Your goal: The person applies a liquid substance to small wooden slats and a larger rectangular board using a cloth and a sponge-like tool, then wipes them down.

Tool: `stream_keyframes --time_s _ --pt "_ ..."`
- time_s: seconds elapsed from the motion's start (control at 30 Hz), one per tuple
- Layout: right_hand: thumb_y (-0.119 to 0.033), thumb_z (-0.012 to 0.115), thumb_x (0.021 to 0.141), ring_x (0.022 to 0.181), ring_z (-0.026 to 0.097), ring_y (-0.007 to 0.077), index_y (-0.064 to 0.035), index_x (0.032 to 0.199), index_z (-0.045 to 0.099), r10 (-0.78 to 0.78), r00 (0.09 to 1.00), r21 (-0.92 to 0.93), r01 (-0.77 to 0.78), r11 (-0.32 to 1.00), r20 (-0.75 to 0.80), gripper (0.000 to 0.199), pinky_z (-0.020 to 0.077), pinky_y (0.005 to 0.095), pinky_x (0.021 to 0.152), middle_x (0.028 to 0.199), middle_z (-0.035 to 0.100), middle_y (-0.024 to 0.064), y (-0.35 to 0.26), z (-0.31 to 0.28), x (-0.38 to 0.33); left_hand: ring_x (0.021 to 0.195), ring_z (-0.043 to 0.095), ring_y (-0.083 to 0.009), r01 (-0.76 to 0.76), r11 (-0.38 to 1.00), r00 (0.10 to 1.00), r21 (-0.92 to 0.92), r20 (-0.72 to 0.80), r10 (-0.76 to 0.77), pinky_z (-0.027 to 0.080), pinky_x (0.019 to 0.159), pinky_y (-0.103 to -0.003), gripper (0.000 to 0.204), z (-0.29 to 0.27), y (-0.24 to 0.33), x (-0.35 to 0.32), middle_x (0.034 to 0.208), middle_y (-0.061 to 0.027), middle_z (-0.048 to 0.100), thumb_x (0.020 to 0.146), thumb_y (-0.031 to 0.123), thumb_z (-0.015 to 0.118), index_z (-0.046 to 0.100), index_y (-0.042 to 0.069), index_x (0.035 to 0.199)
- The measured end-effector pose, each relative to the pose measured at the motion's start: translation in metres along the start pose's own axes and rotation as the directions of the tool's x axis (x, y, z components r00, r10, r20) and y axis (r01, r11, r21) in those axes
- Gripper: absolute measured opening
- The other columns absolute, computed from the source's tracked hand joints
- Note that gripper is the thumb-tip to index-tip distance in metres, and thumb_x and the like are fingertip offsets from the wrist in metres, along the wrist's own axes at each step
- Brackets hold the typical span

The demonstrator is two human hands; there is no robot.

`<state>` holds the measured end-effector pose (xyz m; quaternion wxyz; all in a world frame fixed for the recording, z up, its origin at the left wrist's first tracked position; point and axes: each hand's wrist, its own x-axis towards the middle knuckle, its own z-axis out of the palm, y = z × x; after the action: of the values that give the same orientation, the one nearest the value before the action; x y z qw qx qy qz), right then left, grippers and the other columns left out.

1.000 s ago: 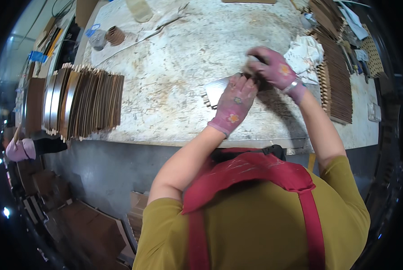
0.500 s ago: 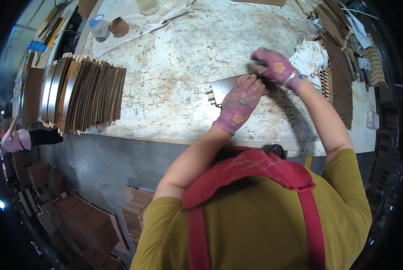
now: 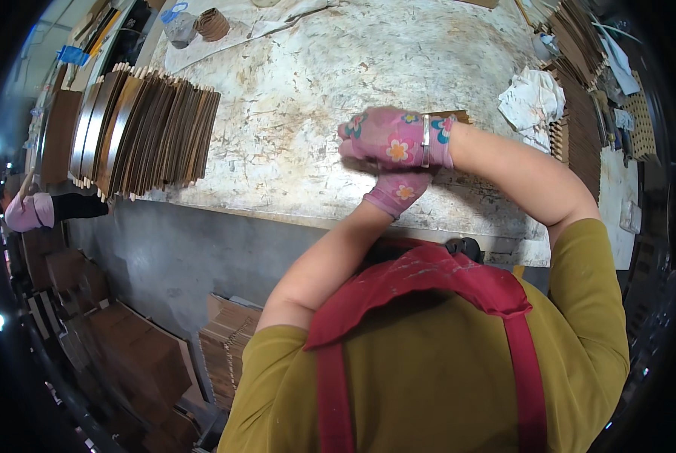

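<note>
My right hand (image 3: 391,140), in a pink flowered glove, lies across the work, with its fingers curled at the left end. Whatever those fingers hold is hidden beneath the glove. My left hand (image 3: 402,190), gloved alike, rests just nearer to me under the right one, and its fingers are covered from view. Beneath both hands lies a dark brown wooden slat (image 3: 458,117); only its right end shows beyond the right wrist. At the left of the table stands a row of similar dark slats (image 3: 145,132) with pale pegs at their ends.
The paint-stained white table (image 3: 292,98) spreads around my hands. A crumpled white cloth (image 3: 532,102) lies to the right, beside more stacked slats (image 3: 579,136). A clear jug (image 3: 179,29) and a brown ribbed object (image 3: 211,25) stand far left. Another person (image 3: 32,208) is at the far left edge.
My right hand has swept left along the slat, from its right part to over my left hand. My left hand stays at about the same place. The view has shifted slightly.
</note>
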<state>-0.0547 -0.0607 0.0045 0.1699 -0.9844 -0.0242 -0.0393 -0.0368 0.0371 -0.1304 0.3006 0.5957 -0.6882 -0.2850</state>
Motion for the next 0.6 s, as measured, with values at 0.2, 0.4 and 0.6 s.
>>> stream_keyframes --time_s 0.2,0.4,0.6 --pt "-0.021 0.068 0.085 0.085 0.067 0.0278 -0.0041 0.107 0.065 0.418 0.828 0.217 -0.360 0.907 -0.374 0.028 0.0555 0.0391 0.074 0.091 0.066 0.0144 0.050 -0.027 -0.019 0.115 0.055 -0.0374 -0.387 0.862 0.876 0.326 -0.163 0.455 0.041 0.104 -0.047 0.037 -0.050 0.027 0.019 0.119 -0.0190 0.061 0.085 0.017 0.061 0.061 0.003 0.120" --pt "-0.029 0.071 0.091 0.102 0.062 0.0181 -0.0022 0.118 0.062 0.892 0.307 0.929 -0.056 0.366 -0.333 0.039 0.0533 0.0332 0.086 0.108 0.063 0.0102 -0.003 0.056 -0.050 0.133 0.043 -0.0416 -0.212 0.810 0.937 0.546 -0.122 0.327 0.031 0.114 -0.052 0.061 -0.116 0.020 -0.003 0.136 -0.0213 0.051 0.082 0.032 0.073 0.053 0.002 0.131" --pt "-0.035 0.068 0.093 0.098 0.064 0.0207 -0.0061 0.115 0.063 0.913 0.041 0.913 -0.043 0.406 -0.405 0.037 0.0546 0.0281 0.081 0.107 0.065 0.0088 0.001 0.041 -0.097 0.136 0.038 -0.0453 -0.178 0.864 0.977 0.470 -0.021 0.213 0.034 0.112 -0.050 0.080 -0.113 0.016 -0.001 0.142 -0.0268 0.044 0.082 0.034 0.071 0.038 -0.006 0.143"
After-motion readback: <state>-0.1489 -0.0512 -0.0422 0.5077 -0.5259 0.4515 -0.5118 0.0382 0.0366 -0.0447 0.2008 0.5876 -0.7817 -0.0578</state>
